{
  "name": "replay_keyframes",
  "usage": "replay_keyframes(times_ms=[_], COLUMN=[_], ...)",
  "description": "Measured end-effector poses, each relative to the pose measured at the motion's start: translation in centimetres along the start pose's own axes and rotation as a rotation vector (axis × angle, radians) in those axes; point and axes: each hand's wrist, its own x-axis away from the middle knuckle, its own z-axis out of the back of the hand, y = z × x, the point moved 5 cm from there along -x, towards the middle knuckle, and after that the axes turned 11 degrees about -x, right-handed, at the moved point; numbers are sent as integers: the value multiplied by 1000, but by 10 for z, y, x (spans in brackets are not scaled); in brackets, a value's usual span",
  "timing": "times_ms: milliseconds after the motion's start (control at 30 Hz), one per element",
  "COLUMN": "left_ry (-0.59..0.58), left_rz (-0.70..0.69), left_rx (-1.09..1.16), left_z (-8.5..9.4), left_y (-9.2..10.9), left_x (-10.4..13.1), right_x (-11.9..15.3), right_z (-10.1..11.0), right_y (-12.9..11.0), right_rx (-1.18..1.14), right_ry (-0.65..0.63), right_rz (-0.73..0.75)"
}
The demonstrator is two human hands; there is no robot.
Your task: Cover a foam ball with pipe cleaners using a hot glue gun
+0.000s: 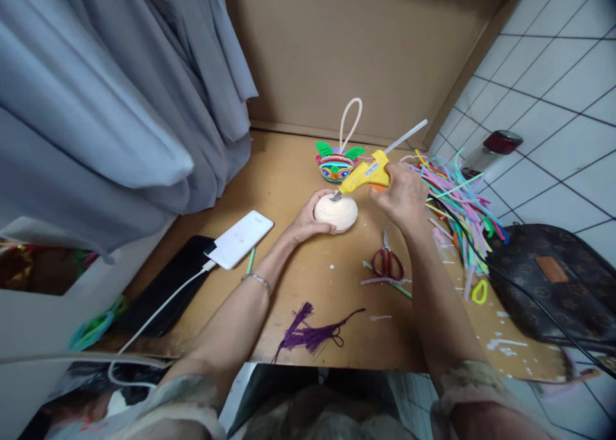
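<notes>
My left hand point(310, 217) is closed round the side of a cream-coloured round ball point(339, 214), which looks wound in strands. In my right hand point(403, 193) is a yellow hot glue gun point(364, 174), with a clear glue stick point(408, 134) poking out of its back end. The gun's metal nozzle points down at the top of the ball, touching or very close to it. Just behind stands a colourful lion-head ornament point(335, 169) with green ears and a white loop. Red-handled scissors point(387, 264) lie near my right forearm.
Purple tassels point(308, 331) lie near the table's front edge. A white phone point(242, 239) on a cable rests partly over a black flat object point(185, 286) at left. Colourful fuzzy stems point(457, 196) and a dark patterned bag point(553, 279) sit at right. A grey curtain point(120, 93) hangs at left.
</notes>
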Motion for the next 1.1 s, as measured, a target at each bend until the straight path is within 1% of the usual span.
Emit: replay_keyframes(times_ms=[167,400,600,800,1100], left_ry=[-22,-21,-37,-30,-39], left_rz=[-4,3,8,46,34], left_rx=[2,27,46,99,95], left_z=[0,-1,-2,-3,-3], left_y=[2,3,1,-2,-1], left_x=[1,1,1,0,0], right_x=[0,1,2,3,3], right_z=[1,1,-2,0,4], right_y=[-2,-2,-4,-8,-11], right_rx=[-4,-20,24,57,59], right_ry=[-46,-17,-52,-68,-105], right_rz=[-29,-6,-19,3,-16])
